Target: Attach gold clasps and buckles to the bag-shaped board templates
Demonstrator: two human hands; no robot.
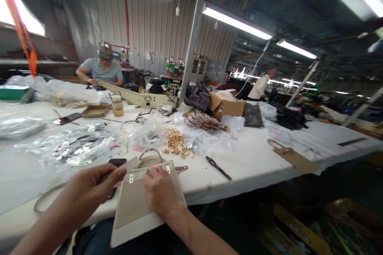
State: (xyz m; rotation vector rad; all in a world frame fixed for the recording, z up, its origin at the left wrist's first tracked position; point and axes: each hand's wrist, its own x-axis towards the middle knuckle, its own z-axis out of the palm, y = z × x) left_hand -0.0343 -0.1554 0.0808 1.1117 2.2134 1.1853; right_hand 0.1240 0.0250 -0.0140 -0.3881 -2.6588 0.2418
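Observation:
A flat beige panel with a pale border slants from the table edge over my lap. Two small white slotted tabs, a left one and a right one, show near its top edge. My left hand is closed at the panel's upper left, thumb and fingers pinching a beige flap. Lying over the panel's upper middle, my right hand has its fingers curled; whatever they grip is hidden. Behind the panel are a looped brown strap and a dark phone, partly covered.
Gold metal fittings lie heaped beyond the panel. A dark metal hand tool rests to the right, and a tan piece with a strap farther right. Plastic bags spread at left. A co-worker sits across the table.

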